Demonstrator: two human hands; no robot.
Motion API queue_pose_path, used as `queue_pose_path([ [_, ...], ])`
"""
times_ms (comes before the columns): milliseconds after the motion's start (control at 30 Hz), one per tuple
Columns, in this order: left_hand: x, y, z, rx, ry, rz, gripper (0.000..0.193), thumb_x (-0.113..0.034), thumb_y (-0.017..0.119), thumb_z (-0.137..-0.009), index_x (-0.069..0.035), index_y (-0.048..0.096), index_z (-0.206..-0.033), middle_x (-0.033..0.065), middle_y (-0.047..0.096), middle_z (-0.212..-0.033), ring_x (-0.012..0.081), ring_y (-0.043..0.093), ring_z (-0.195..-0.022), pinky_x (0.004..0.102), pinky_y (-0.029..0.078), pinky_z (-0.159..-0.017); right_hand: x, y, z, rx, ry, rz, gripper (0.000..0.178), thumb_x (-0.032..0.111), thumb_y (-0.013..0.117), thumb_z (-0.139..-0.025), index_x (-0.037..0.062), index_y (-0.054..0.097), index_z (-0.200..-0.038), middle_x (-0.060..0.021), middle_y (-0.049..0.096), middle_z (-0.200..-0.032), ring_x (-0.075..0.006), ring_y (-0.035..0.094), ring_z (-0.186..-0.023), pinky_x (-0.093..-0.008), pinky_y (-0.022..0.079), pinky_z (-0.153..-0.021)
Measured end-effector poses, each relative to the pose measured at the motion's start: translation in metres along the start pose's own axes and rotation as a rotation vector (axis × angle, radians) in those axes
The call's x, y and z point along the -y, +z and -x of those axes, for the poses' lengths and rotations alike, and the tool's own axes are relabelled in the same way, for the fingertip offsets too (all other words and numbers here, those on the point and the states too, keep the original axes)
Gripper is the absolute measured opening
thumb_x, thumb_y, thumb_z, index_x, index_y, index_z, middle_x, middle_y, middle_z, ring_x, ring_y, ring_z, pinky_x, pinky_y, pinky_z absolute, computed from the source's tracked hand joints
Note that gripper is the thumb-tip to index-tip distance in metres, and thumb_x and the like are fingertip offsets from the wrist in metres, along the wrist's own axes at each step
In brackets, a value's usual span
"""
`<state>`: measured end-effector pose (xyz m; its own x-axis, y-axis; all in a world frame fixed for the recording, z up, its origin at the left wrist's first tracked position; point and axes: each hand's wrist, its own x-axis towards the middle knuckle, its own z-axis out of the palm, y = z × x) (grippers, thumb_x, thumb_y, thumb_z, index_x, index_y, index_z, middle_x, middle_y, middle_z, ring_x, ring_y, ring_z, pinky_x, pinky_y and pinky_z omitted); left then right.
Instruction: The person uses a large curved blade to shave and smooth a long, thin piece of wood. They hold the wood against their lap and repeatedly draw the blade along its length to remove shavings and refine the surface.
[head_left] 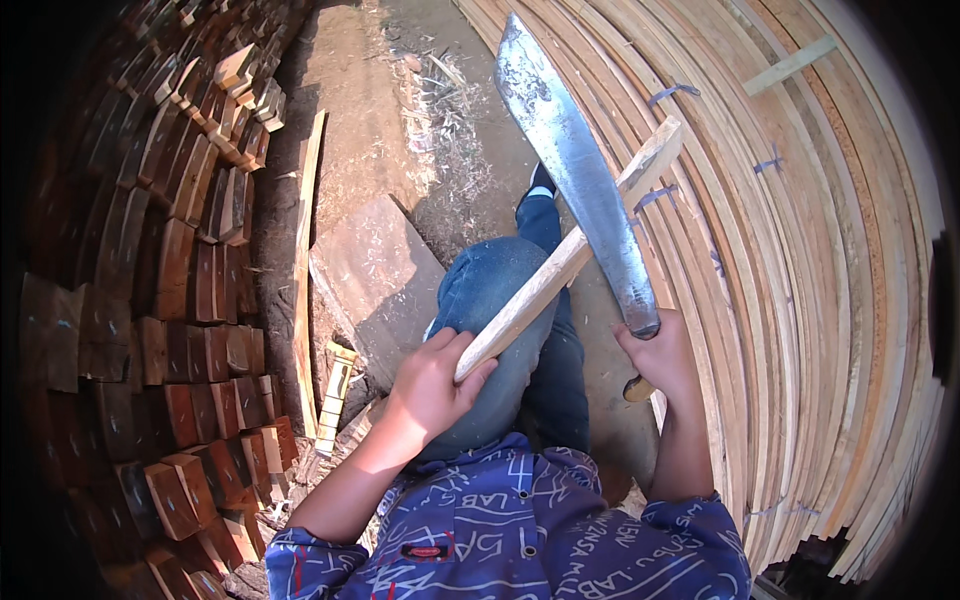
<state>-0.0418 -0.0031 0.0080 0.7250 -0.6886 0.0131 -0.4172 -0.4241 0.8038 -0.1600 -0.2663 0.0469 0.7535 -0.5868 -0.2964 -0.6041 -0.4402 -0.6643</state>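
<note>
left hand: the left hand (432, 385) is closed around the near end of a pale wooden stick (525, 300), thumb along the underside, forearm coming in from lower left.
right hand: the right hand (665, 355) is clamped around the handle of a machete (565, 140); the brownish butt of the grip pokes out below the fist.
stick: roughly squared, slanting from the left hand up and right, over the bent knee; far end blunt, near the right-hand boards.
machete: broad, mottled grey blade, tip toward the top of the view; it crosses in front of the stick towards its far end. cannot tell whether steel and wood touch at the crossing.
person: blue jeans (490, 290), dark shoe (541, 180), blue patterned shirt (480, 520).
right side: long pale boards (800, 250) in a big stack, curved by the lens; purple ties (672, 93) among them, a short pale slat (790, 66) lying across.
left side: stacked reddish-brown timber (200, 370), cut ends showing.
ground: bare soil with wood shavings (440, 120); flat panel (378, 262) beside the knee; long thin strip (306, 290) near the timber; short yellow piece (336, 395), dark-marked, just beside the strip's lower end.
</note>
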Motion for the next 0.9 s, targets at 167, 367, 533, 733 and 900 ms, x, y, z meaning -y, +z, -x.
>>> queue_pose_path([
  [167, -0.005, 0.001, 0.003, 0.011, -0.009, -0.012, 0.026, -0.019, 0.073, -0.086, 0.002, 0.064, -0.097, 0.0208, 0.056, -0.082, 0.0432, 0.060, -0.076, 0.0456, 0.047, -0.066, 0.003, -0.013, -0.010, 0.052, 0.206, -0.200, 0.021, 0.009, 0.073, -0.084, -0.0010, 0.061, -0.071, -0.0013, 0.058, -0.059, -0.0088, 0.056, -0.054, -0.0292, 0.041, -0.050],
  [367, 0.007, 0.002, 0.001, 0.016, 0.017, 0.028, 0.027, -0.019, 0.073, -0.086, 0.003, 0.063, -0.097, 0.0214, 0.056, -0.082, 0.0434, 0.060, -0.076, 0.0457, 0.047, -0.066, -0.007, 0.012, 0.010, 0.150, -0.012, 0.096, 0.021, 0.013, 0.075, -0.079, -0.0065, 0.067, -0.081, -0.0089, 0.063, -0.060, -0.0199, 0.063, -0.058, -0.0370, 0.048, -0.057],
  [533, -0.001, 0.001, 0.003, -0.003, 0.013, -0.009, 0.025, -0.018, 0.074, -0.085, 0.002, 0.064, -0.096, 0.0204, 0.056, -0.082, 0.0427, 0.060, -0.074, 0.0458, 0.047, -0.065, 0.006, 0.006, 0.002, 0.082, 0.066, -0.101, 0.020, 0.013, 0.077, -0.083, -0.0047, 0.067, -0.081, -0.0067, 0.063, -0.060, -0.0134, 0.060, -0.052, -0.0305, 0.046, -0.050],
  [733, -0.011, 0.003, 0.004, -0.030, 0.014, -0.079, 0.022, -0.017, 0.074, -0.084, -0.001, 0.064, -0.096, 0.0168, 0.055, -0.081, 0.0397, 0.060, -0.073, 0.0459, 0.048, -0.064, 0.008, 0.010, -0.012, -0.033, 0.091, -0.340, 0.015, 0.008, 0.073, -0.087, -0.0016, 0.064, -0.082, -0.0027, 0.061, -0.060, -0.0099, 0.059, -0.050, -0.0252, 0.044, -0.045],
  [900, -0.014, 0.008, 0.010, -0.064, 0.005, -0.146, 0.019, -0.016, 0.074, -0.084, -0.003, 0.064, -0.094, 0.0156, 0.055, -0.082, 0.0391, 0.060, -0.073, 0.0463, 0.049, -0.064, 0.003, 0.019, 0.003, 0.047, 0.105, -0.472, 0.016, 0.009, 0.074, -0.087, -0.0003, 0.064, -0.080, -0.0030, 0.061, -0.061, -0.0094, 0.057, -0.048, -0.0257, 0.047, -0.045],
])
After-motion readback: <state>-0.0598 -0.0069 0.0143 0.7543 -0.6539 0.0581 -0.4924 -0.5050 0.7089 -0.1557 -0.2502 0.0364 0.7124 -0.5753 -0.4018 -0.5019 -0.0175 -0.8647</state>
